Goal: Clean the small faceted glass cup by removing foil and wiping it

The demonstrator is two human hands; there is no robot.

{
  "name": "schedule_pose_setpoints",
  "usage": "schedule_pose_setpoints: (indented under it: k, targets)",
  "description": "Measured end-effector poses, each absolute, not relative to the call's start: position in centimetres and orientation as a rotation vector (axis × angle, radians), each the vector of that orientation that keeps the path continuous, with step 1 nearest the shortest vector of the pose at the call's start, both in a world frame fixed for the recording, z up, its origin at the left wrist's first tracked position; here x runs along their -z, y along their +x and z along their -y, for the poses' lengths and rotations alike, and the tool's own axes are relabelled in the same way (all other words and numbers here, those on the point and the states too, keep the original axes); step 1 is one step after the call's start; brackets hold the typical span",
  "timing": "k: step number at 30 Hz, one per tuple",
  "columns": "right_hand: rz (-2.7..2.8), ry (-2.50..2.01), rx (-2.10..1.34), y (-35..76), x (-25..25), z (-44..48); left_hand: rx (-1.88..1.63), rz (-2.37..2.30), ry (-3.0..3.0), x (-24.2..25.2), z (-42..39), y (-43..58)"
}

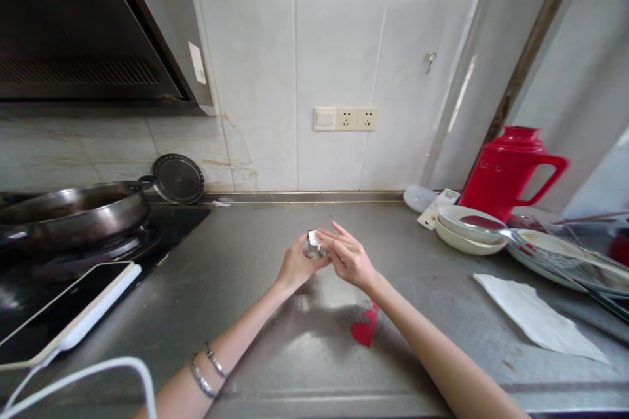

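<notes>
Over the middle of the counter, my left hand [296,266] is wrapped round a small, clear, shiny object [310,251] that looks like glass. Most of it is hidden by my fingers, so its exact kind cannot be made out. My right hand [350,257] meets it from the right, with fingertips closed on a small white piece [313,237] at the object's top. Torn red scraps [364,332] lie on the steel counter [295,366], below and to the right of my hands.
On the left, a steel pan [73,213] stands on the stove, with a phone and power bank [73,314] in front. At right are a red thermos [506,173], stacked white bowls [469,236], several dishes and a paper towel [540,321]. Wall sockets [346,119] sit behind.
</notes>
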State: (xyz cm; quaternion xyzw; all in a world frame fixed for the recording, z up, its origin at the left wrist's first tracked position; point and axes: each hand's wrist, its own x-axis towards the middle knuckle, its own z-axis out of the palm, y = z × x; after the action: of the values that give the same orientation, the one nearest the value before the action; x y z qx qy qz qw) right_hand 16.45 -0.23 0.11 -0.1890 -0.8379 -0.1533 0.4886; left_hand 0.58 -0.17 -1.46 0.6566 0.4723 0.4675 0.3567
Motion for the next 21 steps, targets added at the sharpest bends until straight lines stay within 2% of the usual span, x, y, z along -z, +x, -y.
schedule_pose_setpoints:
  k: [10, 16, 21]
  targets:
    - [2.087, -0.318, 0.428, 15.3, 0.4, 1.4, -1.215, -1.17, 1.654, 0.6, 0.0, -0.3]
    - [1.949, -0.433, 0.412, 16.7, 0.3, 0.0, -1.224, -1.155, 1.579, 0.8, 0.0, 0.3]
    - [2.02, -0.354, 0.442, 15.5, 0.6, 1.1, -1.244, -1.136, 1.549, 1.2, -0.6, -0.4]
